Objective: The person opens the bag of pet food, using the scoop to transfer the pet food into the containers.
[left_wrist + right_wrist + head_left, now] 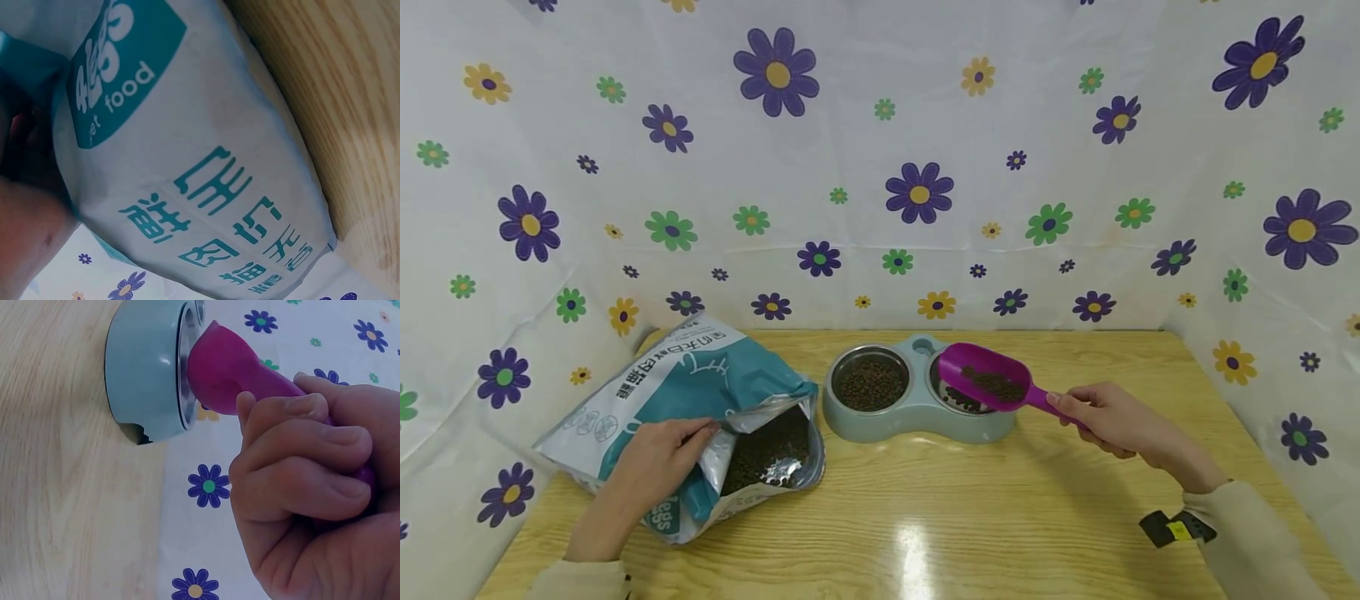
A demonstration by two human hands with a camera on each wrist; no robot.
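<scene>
My right hand (1116, 421) grips the handle of a magenta scoop (973, 358), its fingers curled round it in the right wrist view. Brown kibble (996, 385) lies in the scoop, which is over the right bowl of a pale blue-green double pet feeder (880, 429). Some kibble shows in that right bowl (958, 402), partly hidden by the scoop. Brown kibble also covers the bottom of the left metal bowl (871, 383). At the left, my left hand (658, 458) pinches the opening edge of a teal and white pet food bag (681, 375), with dark kibble visible inside.
The feeder and the bag rest on a wooden table (925, 508), the bag lying at the left. Behind and beside the table hangs a white cloth (850, 150) printed with flowers. A dark band with a yellow patch (1178, 530) is at my right sleeve.
</scene>
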